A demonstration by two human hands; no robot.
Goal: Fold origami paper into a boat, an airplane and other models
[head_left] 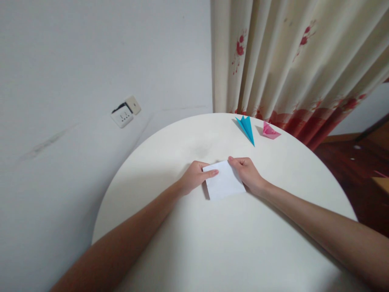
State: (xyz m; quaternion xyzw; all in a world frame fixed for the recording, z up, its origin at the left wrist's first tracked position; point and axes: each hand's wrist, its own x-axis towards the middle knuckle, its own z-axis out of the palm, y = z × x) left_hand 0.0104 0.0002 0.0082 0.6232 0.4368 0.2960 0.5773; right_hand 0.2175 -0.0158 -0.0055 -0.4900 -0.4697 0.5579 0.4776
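Note:
A white sheet of paper (pixel 225 182), roughly square, is held between both hands a little above the round white table. My left hand (pixel 196 177) grips its left edge, thumb lying flat on top and the other fingers hidden beneath. On the opposite side, my right hand (pixel 245 172) pinches the upper right corner, with its thumb at the far edge. The sheet's near edge tilts toward me and casts a shadow at its lower left. Whether the paper is folded, I cannot tell.
A blue paper plane (pixel 246 129) and a pink folded paper boat (pixel 270 131) lie near the far edge of the table (pixel 146 170). Beyond stand a cream curtain (pixel 273 61) with red flowers and a white wall carrying a socket (pixel 122 117).

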